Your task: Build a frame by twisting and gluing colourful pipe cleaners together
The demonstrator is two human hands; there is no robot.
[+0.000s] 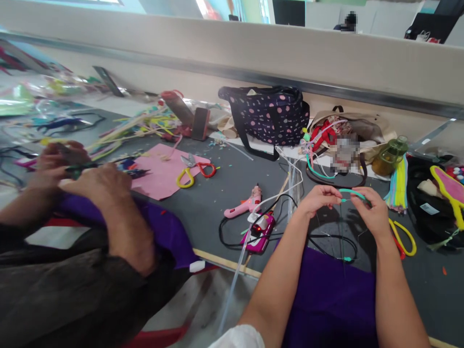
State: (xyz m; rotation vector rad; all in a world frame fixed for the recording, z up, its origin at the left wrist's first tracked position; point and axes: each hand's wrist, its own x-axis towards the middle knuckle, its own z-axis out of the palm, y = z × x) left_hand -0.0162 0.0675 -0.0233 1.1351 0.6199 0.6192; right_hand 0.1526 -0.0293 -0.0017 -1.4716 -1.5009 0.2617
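Observation:
Both of my hands are raised over the table edge at the right, in front of a purple apron [333, 299]. My left hand [319, 200] pinches one end of a bent turquoise pipe cleaner [351, 193]. The fingers of my right hand [373, 210] are closed on the other end of that curve. Thin wire hangs down below the hands; its exact path is hard to follow. Beside my right wrist lie scissors with yellow and red handles [406, 237]. A pink glue gun [246, 203] rests left of my left hand, near a magenta power strip [259, 237].
At the left a co-worker's hands [97, 183] are busy with something blurred. Second scissors [195, 171] lie on pink paper [155, 179]. Behind stand a dark patterned bag [271, 116], a beige bag [377, 125] and a bottle [389, 157]. Striped pipe cleaners [398, 186] lie at the right.

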